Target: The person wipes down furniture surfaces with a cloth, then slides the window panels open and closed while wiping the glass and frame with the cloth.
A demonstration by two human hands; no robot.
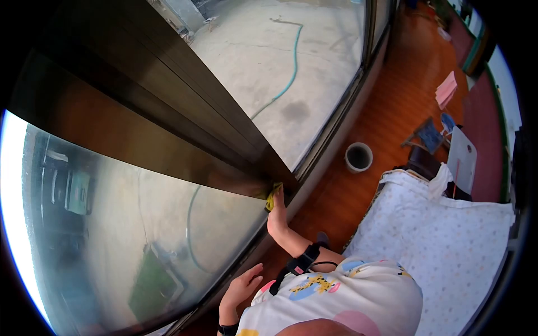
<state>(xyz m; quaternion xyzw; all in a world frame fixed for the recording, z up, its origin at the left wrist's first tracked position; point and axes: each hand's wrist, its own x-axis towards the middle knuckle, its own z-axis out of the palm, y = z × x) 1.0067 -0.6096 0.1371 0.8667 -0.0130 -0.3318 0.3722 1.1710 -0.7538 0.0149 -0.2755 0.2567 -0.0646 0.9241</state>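
My right hand presses a yellow cloth against the lower end of the brown window frame, close to the sill. Its fingers are closed round the cloth and partly hidden. Lower down, my left hand is held near the glass pane with its fingers stretched and slightly apart, holding nothing. I cannot tell whether it touches the sill.
A bucket of dark liquid stands on the reddish wooden floor. To the right is a bed with a white patterned sheet. A pink cloth lies farther off. Outside, a green hose crosses the concrete.
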